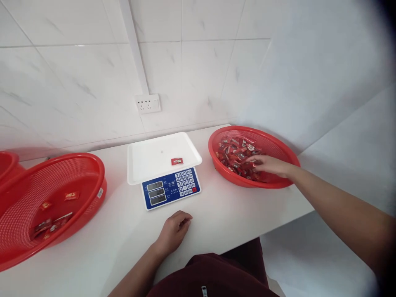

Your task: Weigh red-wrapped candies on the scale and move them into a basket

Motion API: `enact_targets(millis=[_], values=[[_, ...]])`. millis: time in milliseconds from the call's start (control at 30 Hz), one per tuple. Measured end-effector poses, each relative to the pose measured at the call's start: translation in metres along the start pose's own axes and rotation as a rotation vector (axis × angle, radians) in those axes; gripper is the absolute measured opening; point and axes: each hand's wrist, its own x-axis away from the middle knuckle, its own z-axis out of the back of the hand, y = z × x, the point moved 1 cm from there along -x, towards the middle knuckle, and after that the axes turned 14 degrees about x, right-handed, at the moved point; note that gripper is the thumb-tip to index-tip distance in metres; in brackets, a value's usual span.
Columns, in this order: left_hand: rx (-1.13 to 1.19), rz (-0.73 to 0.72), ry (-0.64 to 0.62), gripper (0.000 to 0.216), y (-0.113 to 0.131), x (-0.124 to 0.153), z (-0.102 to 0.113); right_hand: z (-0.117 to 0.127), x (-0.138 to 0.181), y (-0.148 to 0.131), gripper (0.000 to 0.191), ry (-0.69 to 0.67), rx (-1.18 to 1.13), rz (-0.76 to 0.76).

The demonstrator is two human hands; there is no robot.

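My right hand (268,164) reaches into the red mesh basket (278,142) on the right, fingers curled down among a heap of small red packets (235,154); what they grip is hidden. My left hand (174,231) rests on the white counter (123,235) in a loose fist, holding nothing, just in front of the digital scale (170,190). One red packet (177,161) lies on the scale's white tray (148,159).
A large red mesh basket (77,165) on the left holds several red packets (51,218). Part of another red basket (8,163) shows at the far left. A wall socket (148,103) sits on the tiled wall. The counter ends at the right, past the basket.
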Motion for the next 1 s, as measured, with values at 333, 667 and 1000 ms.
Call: enact_targets(millis=[333, 667, 1000], values=[[0.003, 0.015, 0.009, 0.019, -0.001, -0.001, 0.0, 0.017, -0.011, -0.004, 0.029, 0.025, -0.61, -0.092], [0.02, 0.042, -0.013, 0.02, 0.001, -0.001, 0.001, 0.027, -0.019, -0.028, 0.014, 0.116, -0.806, -0.102], [0.015, 0.031, -0.007, 0.021, 0.003, 0.0, 0.001, 0.015, -0.012, -0.132, 0.029, 0.023, -0.601, 0.323]])
